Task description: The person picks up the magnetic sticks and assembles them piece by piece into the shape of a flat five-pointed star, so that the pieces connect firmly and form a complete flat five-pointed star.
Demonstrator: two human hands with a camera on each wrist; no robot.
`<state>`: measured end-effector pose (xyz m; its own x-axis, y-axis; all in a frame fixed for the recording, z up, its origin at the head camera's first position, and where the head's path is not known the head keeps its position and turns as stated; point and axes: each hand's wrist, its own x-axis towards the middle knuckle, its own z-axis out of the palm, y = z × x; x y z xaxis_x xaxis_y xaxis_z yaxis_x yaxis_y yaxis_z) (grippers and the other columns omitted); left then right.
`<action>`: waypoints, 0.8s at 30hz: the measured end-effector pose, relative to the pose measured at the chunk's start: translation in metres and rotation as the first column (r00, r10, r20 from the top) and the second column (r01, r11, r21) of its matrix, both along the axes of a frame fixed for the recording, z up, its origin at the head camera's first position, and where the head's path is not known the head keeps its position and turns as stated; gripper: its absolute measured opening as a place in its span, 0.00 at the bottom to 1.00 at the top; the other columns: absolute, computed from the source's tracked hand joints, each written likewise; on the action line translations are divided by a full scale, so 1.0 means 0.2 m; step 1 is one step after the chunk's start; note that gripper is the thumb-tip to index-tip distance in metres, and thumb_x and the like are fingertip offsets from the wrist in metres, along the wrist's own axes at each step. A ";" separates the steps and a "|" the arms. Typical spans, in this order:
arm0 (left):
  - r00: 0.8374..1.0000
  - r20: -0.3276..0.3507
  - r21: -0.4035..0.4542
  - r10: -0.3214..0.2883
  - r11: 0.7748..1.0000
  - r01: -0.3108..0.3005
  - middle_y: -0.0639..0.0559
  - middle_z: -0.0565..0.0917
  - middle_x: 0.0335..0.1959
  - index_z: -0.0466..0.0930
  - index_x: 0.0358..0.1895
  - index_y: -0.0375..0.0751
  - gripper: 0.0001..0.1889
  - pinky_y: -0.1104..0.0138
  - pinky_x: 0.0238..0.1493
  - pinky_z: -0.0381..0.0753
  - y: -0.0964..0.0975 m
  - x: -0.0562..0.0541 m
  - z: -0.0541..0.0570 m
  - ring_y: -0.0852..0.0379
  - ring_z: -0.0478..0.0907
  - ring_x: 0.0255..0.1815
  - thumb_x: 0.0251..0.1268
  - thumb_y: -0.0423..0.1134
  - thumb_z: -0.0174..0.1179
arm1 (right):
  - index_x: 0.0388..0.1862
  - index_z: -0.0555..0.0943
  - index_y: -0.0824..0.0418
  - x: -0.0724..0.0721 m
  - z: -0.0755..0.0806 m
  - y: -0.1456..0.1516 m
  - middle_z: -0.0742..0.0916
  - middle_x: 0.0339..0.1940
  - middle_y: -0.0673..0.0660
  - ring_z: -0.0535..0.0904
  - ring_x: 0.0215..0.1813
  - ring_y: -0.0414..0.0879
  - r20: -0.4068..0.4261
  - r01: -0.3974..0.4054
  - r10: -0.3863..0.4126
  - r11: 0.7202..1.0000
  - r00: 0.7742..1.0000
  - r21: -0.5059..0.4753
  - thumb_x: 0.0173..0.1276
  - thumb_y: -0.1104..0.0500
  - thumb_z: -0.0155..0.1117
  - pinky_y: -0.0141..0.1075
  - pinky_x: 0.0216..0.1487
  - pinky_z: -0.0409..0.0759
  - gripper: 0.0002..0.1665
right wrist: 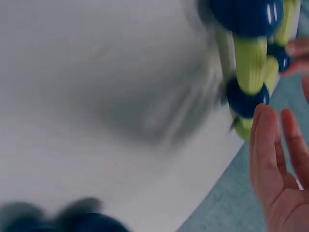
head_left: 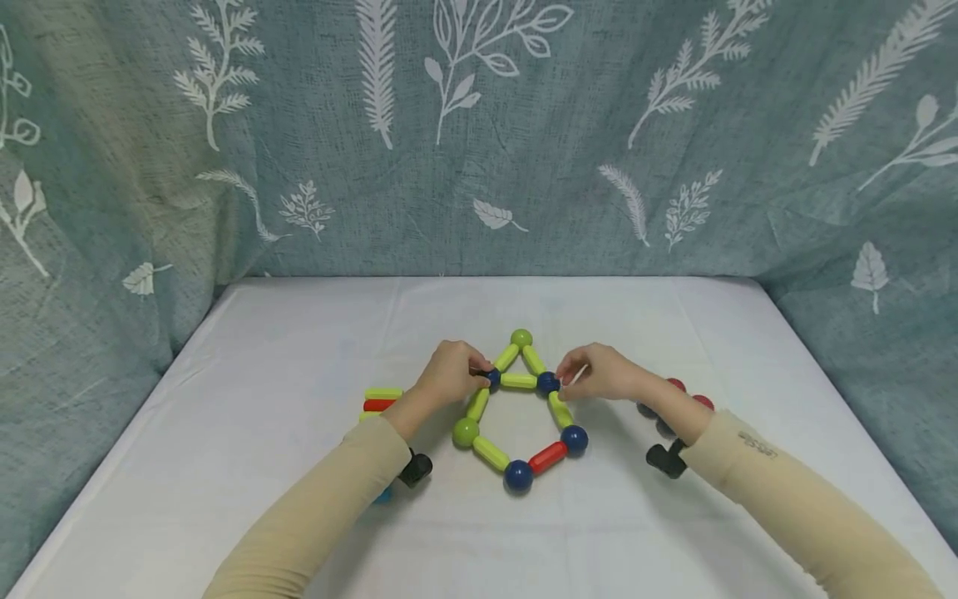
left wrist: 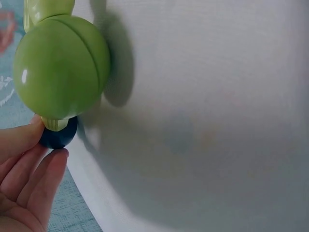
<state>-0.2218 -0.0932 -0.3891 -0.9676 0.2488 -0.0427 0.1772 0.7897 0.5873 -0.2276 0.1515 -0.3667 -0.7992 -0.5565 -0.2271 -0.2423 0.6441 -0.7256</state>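
Observation:
A flat frame of magnetic rods and balls lies on the white table: a triangle joined to a larger five-sided ring. My left hand (head_left: 451, 372) pinches the navy ball (left wrist: 59, 137) at the triangle's left corner between thumb and fingers. At its right corner, my right hand (head_left: 603, 372) has its fingertips right by another navy ball (head_left: 549, 383), with thumb and fingers apart. Between these balls runs a lime rod (head_left: 518, 381). A lime ball (head_left: 521, 339) tops the triangle. Lower down are a lime ball (head_left: 466, 433), a red rod (head_left: 548, 458) and navy balls (head_left: 519, 476).
Left of the frame, partly behind the left forearm, lie lime rods (head_left: 384, 393) and a red rod (head_left: 378, 405). Red balls (head_left: 703, 402) and dark balls sit partly behind the right forearm. A patterned green-blue curtain (head_left: 479, 166) hangs behind the table (head_left: 299, 333).

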 end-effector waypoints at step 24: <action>0.974 -0.028 -0.212 -0.225 0.954 0.214 0.51 0.84 0.31 0.86 0.32 0.37 0.06 0.71 0.36 0.75 -0.02 0.01 0.02 0.60 0.77 0.34 0.52 0.36 0.67 | 0.35 0.79 0.65 0.23 -0.08 0.07 0.81 0.30 0.54 0.77 0.27 0.42 0.005 0.202 -0.204 0.972 0.979 0.122 0.53 0.62 0.69 0.33 0.29 0.79 0.12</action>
